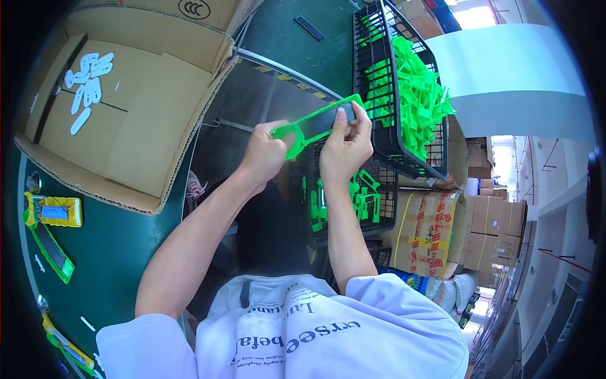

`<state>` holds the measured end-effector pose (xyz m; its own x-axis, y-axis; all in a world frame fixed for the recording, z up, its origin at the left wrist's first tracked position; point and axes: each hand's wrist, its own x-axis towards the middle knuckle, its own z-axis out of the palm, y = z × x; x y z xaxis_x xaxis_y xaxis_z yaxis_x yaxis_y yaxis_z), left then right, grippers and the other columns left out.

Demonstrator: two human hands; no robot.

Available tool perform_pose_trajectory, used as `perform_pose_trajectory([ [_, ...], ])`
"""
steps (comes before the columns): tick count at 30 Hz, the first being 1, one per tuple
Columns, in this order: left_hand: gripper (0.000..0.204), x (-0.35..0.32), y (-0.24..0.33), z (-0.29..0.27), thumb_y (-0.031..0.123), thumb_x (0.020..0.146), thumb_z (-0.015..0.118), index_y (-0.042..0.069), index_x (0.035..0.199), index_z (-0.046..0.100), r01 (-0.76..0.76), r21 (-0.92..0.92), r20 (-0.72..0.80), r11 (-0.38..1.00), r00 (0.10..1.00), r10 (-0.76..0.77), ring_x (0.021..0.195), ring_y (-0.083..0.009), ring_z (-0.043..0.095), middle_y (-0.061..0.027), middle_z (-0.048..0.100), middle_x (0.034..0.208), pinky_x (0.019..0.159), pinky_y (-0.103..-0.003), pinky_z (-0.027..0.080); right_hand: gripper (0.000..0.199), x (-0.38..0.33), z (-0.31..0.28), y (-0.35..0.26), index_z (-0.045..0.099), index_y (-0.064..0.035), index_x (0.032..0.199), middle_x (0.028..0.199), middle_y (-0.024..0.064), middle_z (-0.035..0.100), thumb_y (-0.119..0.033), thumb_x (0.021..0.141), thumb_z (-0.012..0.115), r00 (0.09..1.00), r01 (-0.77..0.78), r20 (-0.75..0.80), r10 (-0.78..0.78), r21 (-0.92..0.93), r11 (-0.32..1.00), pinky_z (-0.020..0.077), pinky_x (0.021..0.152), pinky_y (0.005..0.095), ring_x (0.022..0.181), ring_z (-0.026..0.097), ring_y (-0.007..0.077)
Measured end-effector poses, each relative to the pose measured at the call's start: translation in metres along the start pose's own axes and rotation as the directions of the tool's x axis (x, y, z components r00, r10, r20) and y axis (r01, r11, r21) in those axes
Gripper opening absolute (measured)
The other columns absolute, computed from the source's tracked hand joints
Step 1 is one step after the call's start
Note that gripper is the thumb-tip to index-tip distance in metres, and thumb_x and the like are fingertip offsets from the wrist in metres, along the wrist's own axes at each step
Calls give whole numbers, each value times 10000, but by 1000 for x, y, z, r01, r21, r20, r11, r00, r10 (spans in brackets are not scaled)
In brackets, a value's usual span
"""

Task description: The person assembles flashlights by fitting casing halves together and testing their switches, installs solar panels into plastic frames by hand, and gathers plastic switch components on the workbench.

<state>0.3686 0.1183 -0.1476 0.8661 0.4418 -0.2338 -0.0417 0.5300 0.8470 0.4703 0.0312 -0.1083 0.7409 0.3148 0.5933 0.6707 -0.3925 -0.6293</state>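
A bright green plastic frame (298,146) is held up between my two hands, tilted with its far end up to the right. My left hand (264,153) is closed around its wider near end. My right hand (346,142) grips the far end, thumb on top. Under that thumb a flat dark grey strip (324,119) lies along the frame; how it is fixed, I cannot tell. Beside my right hand stands a black plastic crate (386,129) heaped with green plastic parts (413,95).
A lower black crate (392,208) holds more green parts. At left, an open cardboard box (148,95) contains white pieces (88,82). Yellow-green tools (60,211) lie on the green table (126,252). Another dark strip (309,28) rests on the far table. Stacked cartons (492,224) stand at right.
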Motion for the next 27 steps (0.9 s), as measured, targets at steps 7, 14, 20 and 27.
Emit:
perform_pose_trajectory([
  [7, 160, -5, -9, -6, 50, 947, 519, 43, 817, 612, -21, 217, 2, 976, 1000, 21, 603, -77, 484, -4, 542, 682, 516, -252, 350, 262, -20, -21, 22, 650, 17, 1095, 644, 59, 584, -174, 917, 672, 986, -155, 57, 156, -26, 988, 440, 555, 305, 545, 522, 135],
  [14, 139, -13, 4, 3, 51, 934, 537, 37, 823, 618, 103, 436, 165, 894, 967, -192, 587, -81, 445, 0, 533, 687, 525, -262, 333, 318, -31, -85, 34, 669, 0, 1020, 691, 95, 640, -218, 817, 781, 984, 4, 168, 57, -342, 940, 491, 608, 352, 613, 627, 232],
  [20, 130, -16, 11, 6, 99, 901, 577, 9, 827, 637, 147, 482, 237, 864, 927, -290, 656, -104, 516, -23, 565, 697, 599, -283, 422, 266, -2, -121, 57, 651, -11, 811, 605, -19, 542, -190, 749, 838, 657, -519, 597, 460, -85, 850, 389, 528, 281, 560, 467, 67],
  [27, 226, -27, 12, 25, 209, 837, 767, 19, 820, 646, 127, 410, 151, 903, 967, -205, 613, -75, 536, -27, 597, 692, 527, -249, 402, 285, -6, -127, 50, 642, -4, 784, 572, -10, 538, -193, 734, 849, 675, -391, 581, 456, -242, 888, 354, 473, 253, 501, 449, 47],
])
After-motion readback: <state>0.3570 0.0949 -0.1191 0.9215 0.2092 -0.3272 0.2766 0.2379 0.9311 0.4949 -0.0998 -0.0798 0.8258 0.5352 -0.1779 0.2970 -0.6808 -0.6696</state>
